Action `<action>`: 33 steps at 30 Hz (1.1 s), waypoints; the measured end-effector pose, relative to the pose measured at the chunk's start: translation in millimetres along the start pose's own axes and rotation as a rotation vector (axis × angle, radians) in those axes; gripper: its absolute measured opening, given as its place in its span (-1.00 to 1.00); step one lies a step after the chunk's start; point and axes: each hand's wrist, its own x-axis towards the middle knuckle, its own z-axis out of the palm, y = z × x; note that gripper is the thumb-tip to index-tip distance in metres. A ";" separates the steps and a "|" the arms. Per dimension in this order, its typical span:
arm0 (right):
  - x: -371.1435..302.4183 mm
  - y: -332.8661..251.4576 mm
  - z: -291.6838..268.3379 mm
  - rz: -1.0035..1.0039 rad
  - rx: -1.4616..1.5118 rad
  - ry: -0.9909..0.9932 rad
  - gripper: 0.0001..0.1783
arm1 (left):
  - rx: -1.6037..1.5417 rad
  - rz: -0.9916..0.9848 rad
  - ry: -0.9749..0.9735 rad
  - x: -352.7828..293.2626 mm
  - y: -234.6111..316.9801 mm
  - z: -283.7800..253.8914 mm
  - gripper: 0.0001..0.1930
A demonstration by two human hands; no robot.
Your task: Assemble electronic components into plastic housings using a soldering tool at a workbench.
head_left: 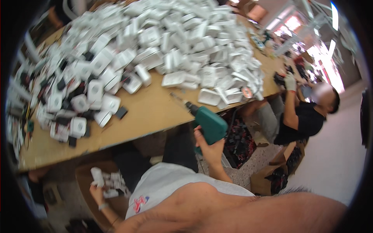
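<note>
My right hand (213, 152) is wrapped round the grip of a green electric screwdriver (211, 123). Its long bit reaches over the table's front edge, pointing at the bare tabletop near the heap. Down at the lower left, my left hand (97, 191) has its fingers closed on a white plastic housing (97, 176). That hand is over a cardboard box (86, 173) beside my leg, where several similar white pieces (115, 182) lie. Across the table (132, 112) spreads a big heap of white plastic housings (186, 35).
At the table's left, white units with black parts and wires (79, 103) lie mixed together. On the floor at right stand a crate of black and red parts (239, 143) and cardboard boxes (268, 178). A person in a dark shirt (301, 120) works by the table's right end.
</note>
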 end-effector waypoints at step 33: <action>23.1 15.7 -29.3 -0.128 -0.075 0.202 -0.84 | 0.966 1.095 0.113 105.3 357.9 458.5 -0.66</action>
